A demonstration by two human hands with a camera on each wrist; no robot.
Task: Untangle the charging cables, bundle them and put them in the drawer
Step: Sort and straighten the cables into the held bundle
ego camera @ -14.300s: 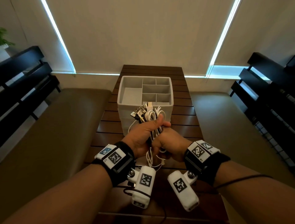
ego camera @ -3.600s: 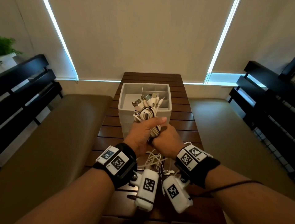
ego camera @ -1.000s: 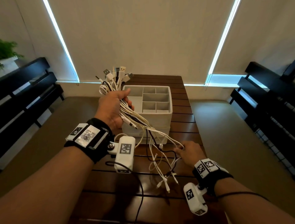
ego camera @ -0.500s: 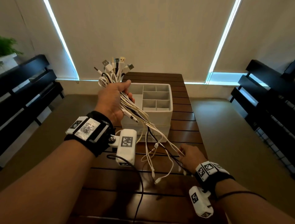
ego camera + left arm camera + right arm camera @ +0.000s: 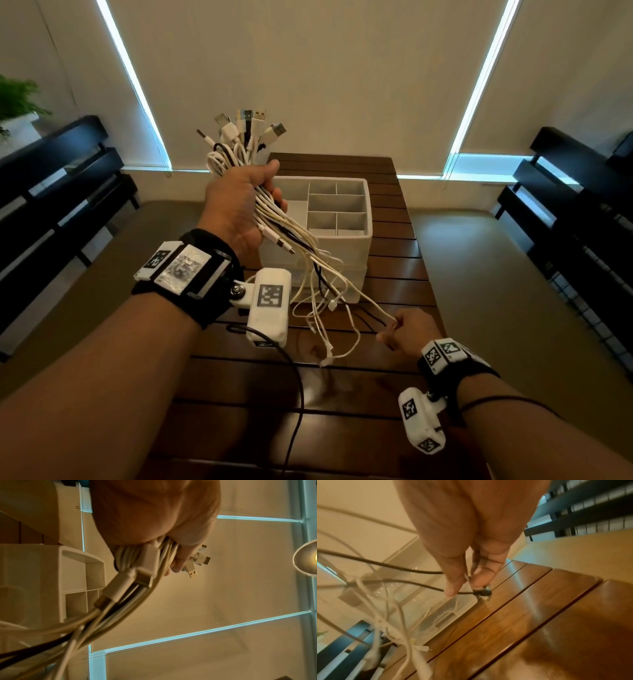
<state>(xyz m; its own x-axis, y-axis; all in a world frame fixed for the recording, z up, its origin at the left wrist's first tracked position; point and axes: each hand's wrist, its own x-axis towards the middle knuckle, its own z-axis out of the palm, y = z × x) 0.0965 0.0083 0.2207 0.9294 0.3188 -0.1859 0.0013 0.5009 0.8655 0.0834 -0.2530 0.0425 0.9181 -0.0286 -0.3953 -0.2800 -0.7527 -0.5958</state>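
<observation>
Left hand [image 5: 236,202] fists cables [image 5: 270,219] above organizer [image 5: 366,240]; right hand [image 5: 407,330] pinches black cable end [image 5: 482,592] near its front. Draw slowly, steady; watch for snags.

Hands apart, cables strung out
L hand [image 5: 236,205] lifts white charging cable bunch [image 5: 239,150]; R hand [image 5: 407,332] now pinches thin black cable [image 5: 412,570] end low.

Head camera looks forward and down over both forearms at the desk [image 5: 394,274]. Left wrist camera, close up, peers past the palm toward the blinds; right wrist camera skims the desk. All catch the white organizer [image 5: 346,246].
</observation>
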